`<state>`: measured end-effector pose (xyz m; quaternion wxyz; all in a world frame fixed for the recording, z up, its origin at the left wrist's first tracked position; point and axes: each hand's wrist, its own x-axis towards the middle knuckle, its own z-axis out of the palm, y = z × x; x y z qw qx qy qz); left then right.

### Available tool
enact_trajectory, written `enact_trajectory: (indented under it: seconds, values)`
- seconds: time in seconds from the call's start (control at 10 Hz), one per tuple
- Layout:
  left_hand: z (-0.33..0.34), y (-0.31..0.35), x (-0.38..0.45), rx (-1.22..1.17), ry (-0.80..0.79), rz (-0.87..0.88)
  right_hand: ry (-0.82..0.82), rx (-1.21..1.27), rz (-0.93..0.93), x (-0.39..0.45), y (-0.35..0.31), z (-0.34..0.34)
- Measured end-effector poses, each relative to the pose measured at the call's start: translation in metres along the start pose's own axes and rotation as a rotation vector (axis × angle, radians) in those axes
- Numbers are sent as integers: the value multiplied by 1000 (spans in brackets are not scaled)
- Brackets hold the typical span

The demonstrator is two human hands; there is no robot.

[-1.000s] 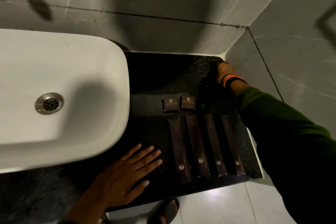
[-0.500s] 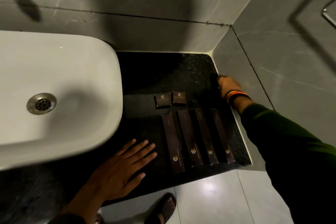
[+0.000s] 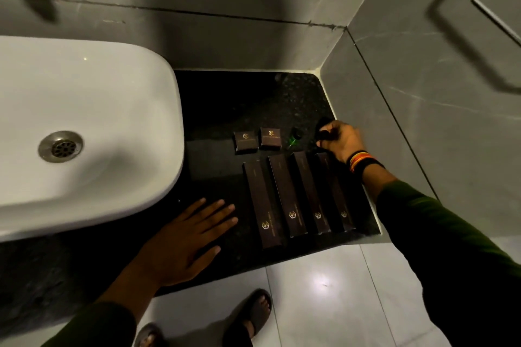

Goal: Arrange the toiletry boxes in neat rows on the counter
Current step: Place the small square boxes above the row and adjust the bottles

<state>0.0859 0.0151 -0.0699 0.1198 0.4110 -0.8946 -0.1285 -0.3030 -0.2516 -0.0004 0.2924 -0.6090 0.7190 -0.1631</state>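
Note:
Several long dark brown boxes (image 3: pixel 284 197) with gold logos lie side by side on the black counter (image 3: pixel 225 110). Behind them sit two small square boxes: one (image 3: pixel 245 141) on the left, the other (image 3: pixel 270 137) to its right. A small green bottle (image 3: pixel 294 138) stands right of the squares. My right hand (image 3: pixel 339 139) rests at the far end of the rightmost long box, fingers closed on a small dark object (image 3: pixel 323 127) that I cannot identify. My left hand (image 3: pixel 183 242) lies flat and open on the counter, left of the long boxes.
A white sink (image 3: pixel 93 132) with a metal drain fills the left side. Grey tiled walls (image 3: pixel 394 98) close the counter at the back and right. The counter's front edge drops to a light floor, where a foot in a sandal (image 3: pixel 253 315) stands.
My right hand has come back from the far right corner toward the row of small boxes, holding the small dark object. The left hand has stayed flat on the counter.

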Motion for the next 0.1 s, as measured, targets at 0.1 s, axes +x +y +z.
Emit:
enact_trajectory:
  seconds: [0.1]
  values:
    - [1,-1,0,-22,-11,3,36,86,-13,-17,-4,-1]
